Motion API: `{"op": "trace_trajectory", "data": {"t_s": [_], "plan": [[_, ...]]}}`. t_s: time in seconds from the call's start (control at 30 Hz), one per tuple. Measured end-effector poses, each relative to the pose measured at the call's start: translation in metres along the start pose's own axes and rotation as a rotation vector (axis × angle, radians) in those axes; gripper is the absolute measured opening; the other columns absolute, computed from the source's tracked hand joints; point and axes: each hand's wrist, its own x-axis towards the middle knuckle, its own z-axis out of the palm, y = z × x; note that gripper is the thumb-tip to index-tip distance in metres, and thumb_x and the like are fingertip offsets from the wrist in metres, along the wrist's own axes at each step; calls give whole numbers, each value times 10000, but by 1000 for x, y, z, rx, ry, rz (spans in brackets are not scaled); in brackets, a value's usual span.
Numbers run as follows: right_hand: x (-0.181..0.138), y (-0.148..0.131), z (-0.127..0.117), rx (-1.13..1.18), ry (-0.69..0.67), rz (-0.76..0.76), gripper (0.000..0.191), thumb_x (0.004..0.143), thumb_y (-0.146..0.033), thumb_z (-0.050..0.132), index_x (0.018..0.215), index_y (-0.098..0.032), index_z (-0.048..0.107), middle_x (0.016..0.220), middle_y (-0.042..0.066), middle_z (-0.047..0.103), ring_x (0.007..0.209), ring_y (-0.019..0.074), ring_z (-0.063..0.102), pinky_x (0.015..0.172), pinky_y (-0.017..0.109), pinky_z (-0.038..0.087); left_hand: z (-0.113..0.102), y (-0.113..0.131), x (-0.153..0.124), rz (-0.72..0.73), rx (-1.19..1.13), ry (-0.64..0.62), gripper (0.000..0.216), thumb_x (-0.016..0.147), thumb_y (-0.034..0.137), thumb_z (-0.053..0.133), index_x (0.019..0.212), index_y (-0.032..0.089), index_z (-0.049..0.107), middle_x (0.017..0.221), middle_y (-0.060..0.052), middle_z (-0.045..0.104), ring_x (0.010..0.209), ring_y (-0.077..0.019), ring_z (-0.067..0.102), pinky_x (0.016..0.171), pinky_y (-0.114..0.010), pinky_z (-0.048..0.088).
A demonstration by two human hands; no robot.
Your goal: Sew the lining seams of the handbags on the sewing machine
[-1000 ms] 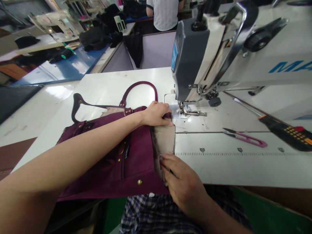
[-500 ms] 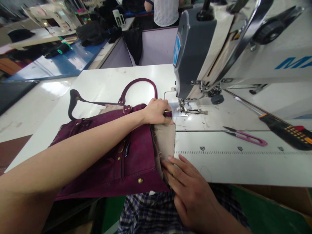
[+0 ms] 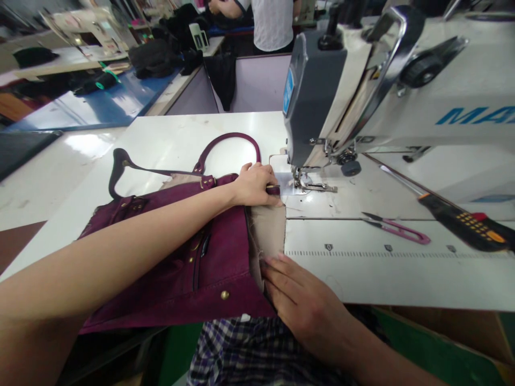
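Note:
A dark purple handbag [image 3: 189, 252] with brass studs lies on the white sewing table [image 3: 169, 139], its looped handle [image 3: 229, 145] pointing away from me. Beige lining [image 3: 270, 231] shows along its right edge. My left hand [image 3: 255, 185] is closed on the bag's top corner by the zip end, just left of the presser foot [image 3: 309, 185] of the sewing machine [image 3: 362, 91]. My right hand [image 3: 300, 297] lies flat with fingers stretched out on the bag's lower right edge, at the table's front.
Pink thread snips [image 3: 396, 228] and a black screwdriver with orange marks [image 3: 462, 220] lie right of the needle. A ruler scale runs along the table front. A person in a white shirt [image 3: 269, 24] stands at a further bench with dark fabric piles.
My right hand has gone from gripping the lining edge to lying flat with fingers out. The bag and my left hand have hardly moved.

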Motion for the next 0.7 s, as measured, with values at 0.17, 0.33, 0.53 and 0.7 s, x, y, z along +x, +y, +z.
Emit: {"op": "trace_trajectory", "data": {"t_s": [0.17, 0.33, 0.53, 0.7], "plan": [[4, 7, -16, -8, -32, -98, 375, 970, -54, 280, 1151, 49, 592, 1148, 221, 612, 1130, 293, 560, 1033, 419, 475, 0, -2, -2, 9, -43, -32, 319, 758, 465, 646, 911, 185, 652, 1095, -70, 543, 1074, -286, 452, 978, -498, 310], [8, 27, -29, -6, -50, -182, 359, 982, -63, 292, 1081, 7, 630, 1103, 186, 638, 1075, 261, 593, 1023, 374, 481, 0, -6, 1, 8, -37, -17, 304, 790, 450, 618, 943, 190, 648, 1140, -75, 543, 1088, -289, 452, 974, -498, 314], [29, 84, -38, -83, -48, -290, 383, 994, -64, 269, 1037, -9, 647, 1054, 184, 651, 1043, 266, 608, 1041, 500, 440, -14, -24, 42, -39, 4, 53, 355, 785, 473, 611, 949, 160, 649, 1161, -98, 551, 1124, -312, 447, 988, -498, 325], [30, 88, -36, -109, 3, -241, 397, 986, -57, 261, 1078, 5, 642, 1070, 194, 641, 1044, 260, 606, 986, 389, 506, -21, -18, 61, 0, 0, 50, 328, 754, 450, 659, 931, 175, 668, 1050, -65, 610, 1048, -259, 514, 949, -381, 398]]}}
